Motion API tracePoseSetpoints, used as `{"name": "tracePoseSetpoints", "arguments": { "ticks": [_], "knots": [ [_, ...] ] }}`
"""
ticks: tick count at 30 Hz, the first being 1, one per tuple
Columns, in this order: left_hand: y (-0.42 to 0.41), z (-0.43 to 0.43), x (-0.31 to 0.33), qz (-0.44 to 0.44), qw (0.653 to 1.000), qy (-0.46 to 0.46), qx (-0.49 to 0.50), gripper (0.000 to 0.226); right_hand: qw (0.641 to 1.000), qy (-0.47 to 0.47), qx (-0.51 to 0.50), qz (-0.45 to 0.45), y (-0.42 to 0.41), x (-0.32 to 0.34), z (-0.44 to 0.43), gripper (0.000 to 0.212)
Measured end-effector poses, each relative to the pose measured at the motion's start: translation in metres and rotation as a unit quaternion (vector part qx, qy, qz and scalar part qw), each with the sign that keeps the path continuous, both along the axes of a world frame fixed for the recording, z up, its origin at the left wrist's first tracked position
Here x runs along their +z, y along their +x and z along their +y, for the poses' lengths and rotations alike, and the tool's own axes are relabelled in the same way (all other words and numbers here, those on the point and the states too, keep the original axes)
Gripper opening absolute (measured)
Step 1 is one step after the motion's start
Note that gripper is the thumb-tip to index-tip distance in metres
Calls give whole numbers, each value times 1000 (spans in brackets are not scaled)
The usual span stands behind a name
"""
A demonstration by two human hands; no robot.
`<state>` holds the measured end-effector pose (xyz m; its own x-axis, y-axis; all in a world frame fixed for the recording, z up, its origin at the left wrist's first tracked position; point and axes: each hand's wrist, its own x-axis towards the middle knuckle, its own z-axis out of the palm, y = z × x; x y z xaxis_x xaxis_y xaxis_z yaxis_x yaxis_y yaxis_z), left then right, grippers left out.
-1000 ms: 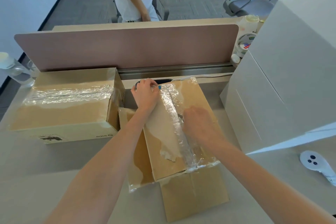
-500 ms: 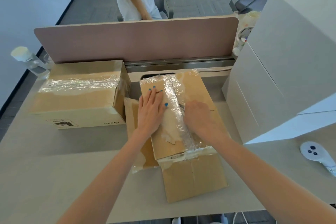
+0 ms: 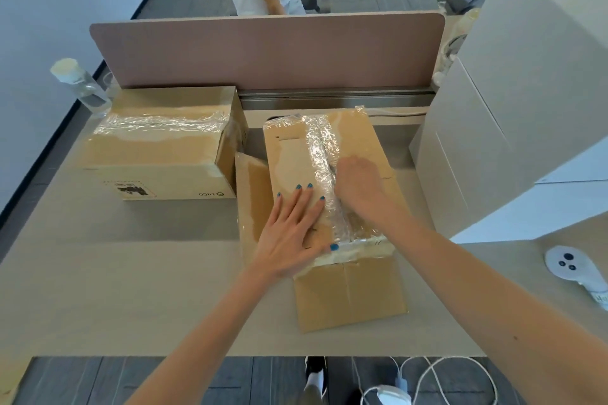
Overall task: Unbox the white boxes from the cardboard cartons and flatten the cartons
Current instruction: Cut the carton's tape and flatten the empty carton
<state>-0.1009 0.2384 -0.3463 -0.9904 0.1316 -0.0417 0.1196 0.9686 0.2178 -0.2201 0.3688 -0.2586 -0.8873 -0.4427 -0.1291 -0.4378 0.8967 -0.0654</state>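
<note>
A flattened brown carton [image 3: 352, 289] with a strip of clear tape down its middle lies on the desk in front of me. My left hand [image 3: 292, 230] lies flat on its left half, fingers spread, palm down. My right hand [image 3: 358, 186] presses on the tape seam just to the right, fingers curled under and partly hidden. A second carton [image 3: 158, 145], still taped shut and standing as a box, sits to the left. Large white boxes [image 3: 513, 115] are stacked at the right.
A pink divider panel [image 3: 263, 52] closes off the desk's far side, and a person stands behind it. A clear bottle [image 3: 79, 85] stands at the far left. A white controller [image 3: 572, 270] lies at the right edge. Cables hang below the desk's front edge.
My left hand has slid down the carton from its far end toward me and now lies flat near the front. The right hand stays on the tape seam. My view has pulled back.
</note>
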Motion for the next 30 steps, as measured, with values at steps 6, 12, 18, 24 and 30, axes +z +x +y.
{"name": "tracePoseSetpoints", "arguments": {
  "ticks": [6,12,18,24,30],
  "knots": [
    [-1,0,-15,44,996,-79,-9,93,1000,14,14,-23,6,7,8,20],
    [-2,1,-16,49,996,-80,4,91,998,25,53,-18,34,11,24,12],
    [-1,4,-8,41,996,-82,13,97,997,33,60,-31,62,9,43,15],
    [-1,1,-4,37,997,-71,11,102,997,20,63,-32,86,7,60,16],
    [-4,-3,-4,10,998,-64,13,98,998,38,54,-16,103,2,66,18]
  ]
}}
